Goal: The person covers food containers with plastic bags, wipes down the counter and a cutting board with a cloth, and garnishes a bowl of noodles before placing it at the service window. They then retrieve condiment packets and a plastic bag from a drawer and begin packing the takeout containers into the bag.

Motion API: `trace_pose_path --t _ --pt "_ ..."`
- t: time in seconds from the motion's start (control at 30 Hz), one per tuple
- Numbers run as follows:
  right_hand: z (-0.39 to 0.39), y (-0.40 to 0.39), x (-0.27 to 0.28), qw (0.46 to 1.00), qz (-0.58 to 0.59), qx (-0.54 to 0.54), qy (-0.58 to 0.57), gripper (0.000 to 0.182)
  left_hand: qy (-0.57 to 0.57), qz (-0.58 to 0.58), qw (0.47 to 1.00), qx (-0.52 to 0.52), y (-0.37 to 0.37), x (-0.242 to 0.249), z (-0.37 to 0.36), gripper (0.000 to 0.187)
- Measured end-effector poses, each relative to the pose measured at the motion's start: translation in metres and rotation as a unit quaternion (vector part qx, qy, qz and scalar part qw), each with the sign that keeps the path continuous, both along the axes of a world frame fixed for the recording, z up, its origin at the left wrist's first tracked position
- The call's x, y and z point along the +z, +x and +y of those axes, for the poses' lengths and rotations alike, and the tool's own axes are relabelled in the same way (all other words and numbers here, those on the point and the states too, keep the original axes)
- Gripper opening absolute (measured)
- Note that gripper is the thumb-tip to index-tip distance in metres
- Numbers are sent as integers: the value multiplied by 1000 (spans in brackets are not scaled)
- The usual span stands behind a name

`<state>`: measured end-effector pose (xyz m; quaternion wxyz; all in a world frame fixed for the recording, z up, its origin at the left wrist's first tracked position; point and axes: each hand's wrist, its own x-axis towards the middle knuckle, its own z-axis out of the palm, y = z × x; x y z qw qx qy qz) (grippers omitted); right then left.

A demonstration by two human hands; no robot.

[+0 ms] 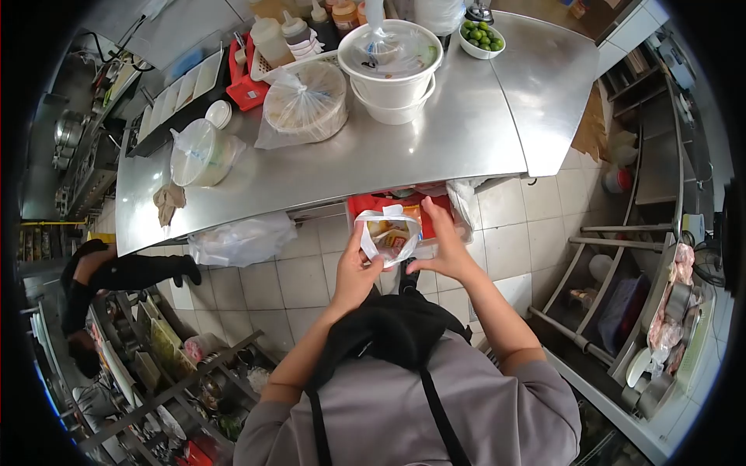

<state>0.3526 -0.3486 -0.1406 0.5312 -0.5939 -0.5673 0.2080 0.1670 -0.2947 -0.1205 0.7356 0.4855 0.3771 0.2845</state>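
My left hand [356,276] grips the near left side of a white plastic bag [370,242], whose mouth stands wide apart. Inside the bag lies a yellow and red printed packet [392,241]; its kind is not clear. To the right of the bag, my right hand [446,247] is spread, with thumb and fingers apart and nothing between them. Just beyond both hands, under the counter edge, is a red container [362,203], partly hidden by the bag.
On the steel counter [435,147] ahead stand a white bucket [392,97], bagged tubs [305,105], sauce bottles [271,40] and a bowl of green limes [482,40]. Another person [101,272] bends at the left. A metal rack [598,346] stands at the right.
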Motion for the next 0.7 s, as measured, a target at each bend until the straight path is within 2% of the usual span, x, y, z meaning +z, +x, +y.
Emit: trace_pose_path --t 0.07,0.13,0.2,0.23,0.27,0.33,0.37,0.47,0.5,0.53,0.57,0.6,0.63,0.67,0.7 --pt "-2 -24 -30 995 99 -10 -24 50 1 -25 999 44 -3 7 -5 71" --pt "1 -42 -65 974 207 32 -91 46 37 -54 996 54 -4 10 -9 73" --pt "0 -55 -77 940 251 131 -193 37 107 -73 991 36 -17 12 -6 76" --pt "-1 -57 -58 949 181 185 -180 26 236 -16 972 -2 -23 8 1 89" --pt "-4 -62 -43 950 176 194 -170 22 291 80 949 -91 -35 13 7 93" --pt "-3 -62 -21 954 156 210 -146 15 389 254 846 -259 -48 23 20 100" --pt "-4 -61 -16 950 172 173 -194 14 308 252 868 -297 -48 24 13 104" --pt "-5 -64 -37 863 442 61 -236 16 118 249 894 -353 -60 -4 1 86" --pt "-9 -63 -51 845 459 45 -271 31 26 187 916 -355 -63 -19 -5 77" --pt "-13 -58 -48 925 310 50 -215 38 -65 122 926 -351 -64 -36 -11 68" --pt "-15 -50 -41 976 148 54 -151 45 -153 54 926 -341 -66 -54 -15 60" --pt "-17 -41 -34 995 -18 57 -80 52 -231 73 913 -328 -74 -75 -17 52" --pt "-22 -30 -29 972 -52 190 -129 73 -309 90 893 -313 -84 -96 -19 45" --pt "-24 -24 -29 938 3 290 -191 74 -386 107 867 -297 -86 -100 -19 38" --pt "-24 -18 -29 888 58 382 -250 76 -420 68 875 -229 -87 -105 -22 37"
